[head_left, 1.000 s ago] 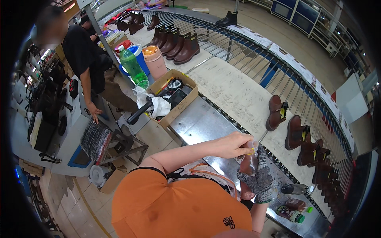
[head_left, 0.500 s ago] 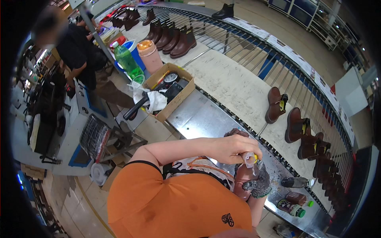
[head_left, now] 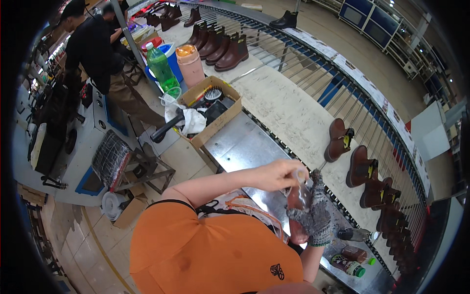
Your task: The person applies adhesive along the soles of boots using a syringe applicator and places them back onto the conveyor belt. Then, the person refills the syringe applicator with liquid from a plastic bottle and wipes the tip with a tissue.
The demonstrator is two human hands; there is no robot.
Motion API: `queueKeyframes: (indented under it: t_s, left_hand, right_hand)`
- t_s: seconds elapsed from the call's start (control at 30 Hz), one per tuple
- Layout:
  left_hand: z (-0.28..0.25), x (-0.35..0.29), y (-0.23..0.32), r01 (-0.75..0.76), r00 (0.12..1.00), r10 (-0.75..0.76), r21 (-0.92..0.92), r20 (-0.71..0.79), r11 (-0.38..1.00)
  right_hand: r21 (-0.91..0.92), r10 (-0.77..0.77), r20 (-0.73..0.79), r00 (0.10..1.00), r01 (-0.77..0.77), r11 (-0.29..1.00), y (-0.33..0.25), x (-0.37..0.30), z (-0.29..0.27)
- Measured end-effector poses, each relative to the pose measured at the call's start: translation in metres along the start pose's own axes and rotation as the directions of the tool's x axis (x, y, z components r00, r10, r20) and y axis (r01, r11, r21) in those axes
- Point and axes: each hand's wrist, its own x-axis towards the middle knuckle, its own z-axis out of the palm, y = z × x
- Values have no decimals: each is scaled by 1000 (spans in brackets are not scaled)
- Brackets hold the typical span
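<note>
My right hand (head_left: pixel 316 218), in a grey knitted glove, is wrapped round a clear plastic bottle (head_left: pixel 297 201) of reddish-brown liquid, tilted in front of my chest. Bare and curled, my left hand (head_left: pixel 281 175) has its fingers closed at the bottle's neck; whether a small cap is also between them is hidden. Past the gloved hand, on the metal tabletop, lie a dark bottle (head_left: pixel 353 234), a brown bottle with a green cap (head_left: pixel 355 254) and a labelled green-capped bottle (head_left: pixel 346 265).
Brown ankle boots (head_left: pixel 361 166) stand along the curved roller conveyor at right; more boots (head_left: pixel 232 54) stand farther off. A cardboard box (head_left: pixel 223 122) holds a hairbrush and rags. Beside it are a green bottle (head_left: pixel 160 66) and pink jug (head_left: pixel 190 66). A person (head_left: pixel 95 54) stands at far left.
The bottle has become more upright, and more of its body shows. My left hand has moved slightly left and up, with its fingers at the neck. The person at left has turned.
</note>
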Motion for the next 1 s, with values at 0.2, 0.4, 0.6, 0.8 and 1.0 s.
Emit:
queueKeyframes:
  t_s: [0.2, 0.4, 0.6, 0.8, 1.0]
  left_hand:
    - [-33, -36, -20, 4, 783, -82, -127, -616, 992]
    - [-96, -94, -59, -1, 123, 124, 125, -985, 992]
    - [-145, -167, -133, 62, -294, 197, 187, -935, 980]
    - [-141, -199, -156, 483, -335, 301, 111, -893, 868]
    - [-132, -208, -165, 495, -267, 271, 110, -925, 862]
  right_hand:
    - [-4, 36, 14, 999, -36, 999, 21, 16, -16]
    - [59, 35, 14, 999, -36, 998, 47, -2, -9]
    - [77, 45, -20, 999, -43, 996, 41, 3, 14]
    - [99, 117, -63, 991, -110, 989, 51, -3, 22]
    - [72, 120, -132, 984, -111, 991, 48, -7, 24]
